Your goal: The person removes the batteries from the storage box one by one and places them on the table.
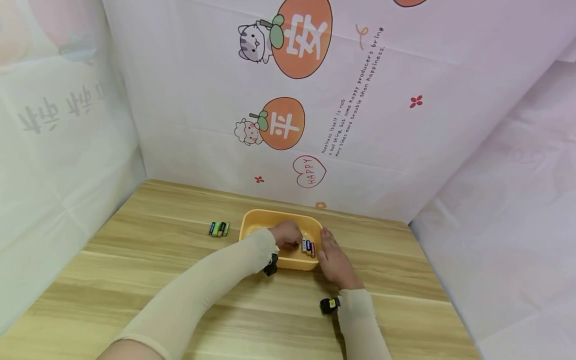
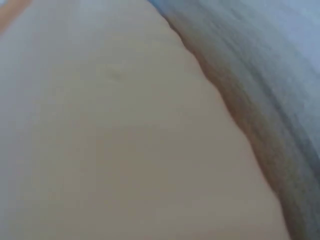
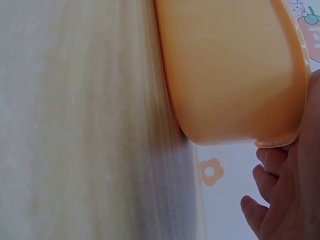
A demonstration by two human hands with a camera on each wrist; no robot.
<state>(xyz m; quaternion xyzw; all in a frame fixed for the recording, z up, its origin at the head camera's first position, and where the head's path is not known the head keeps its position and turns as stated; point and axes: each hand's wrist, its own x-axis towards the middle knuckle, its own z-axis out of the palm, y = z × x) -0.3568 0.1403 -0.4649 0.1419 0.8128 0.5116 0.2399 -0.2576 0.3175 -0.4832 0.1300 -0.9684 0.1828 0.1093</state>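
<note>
A yellow plastic basin (image 1: 256, 214) stands on the wooden table. My left hand (image 1: 286, 234) reaches down inside it, fingers curled around a small dark piece that looks like a battery, mostly hidden. Just right of those fingers, several batteries (image 1: 308, 247) lie side by side on the basin's floor. My right hand (image 1: 334, 260) rests along the basin's right end with straight fingers. In the right wrist view, that hand (image 3: 287, 195) touches the rim of the basin (image 3: 235, 70). The left wrist view is filled by a blurred sleeve (image 2: 125, 140).
Several more batteries (image 1: 219, 229) lie in a row on the table (image 1: 180, 265), left of the basin. A white printed cloth (image 1: 360, 125) hangs behind the table, with similar cloth on both sides. Small black devices (image 1: 330, 305) sit on both wrists.
</note>
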